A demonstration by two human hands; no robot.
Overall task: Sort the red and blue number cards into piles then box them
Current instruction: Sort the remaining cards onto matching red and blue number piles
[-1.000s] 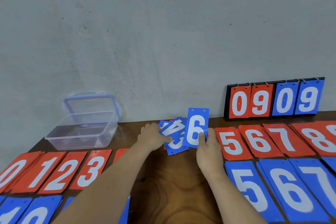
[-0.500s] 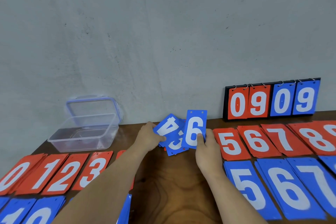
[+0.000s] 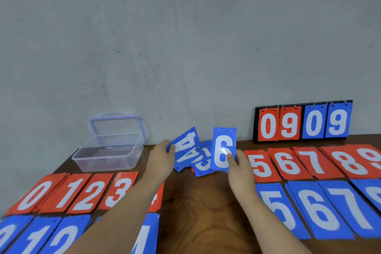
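I read this as mid-sort: at frame centre the right hand [image 3: 240,166] pinches a blue 6 card [image 3: 223,148] upright and the left hand [image 3: 161,158] pinches an upside-down blue 4 card [image 3: 186,146] over the loose heap [image 3: 203,164], so next the 6 should go down to the blue 6 pile [image 3: 321,210], lower right.

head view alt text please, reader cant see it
The left hand pinches an upside-down blue 4 card and the right hand holds a blue 6 card upright over a wooden table. Rows of red piles and blue piles flank them; an open clear box stands back left, a scoreboard back right.
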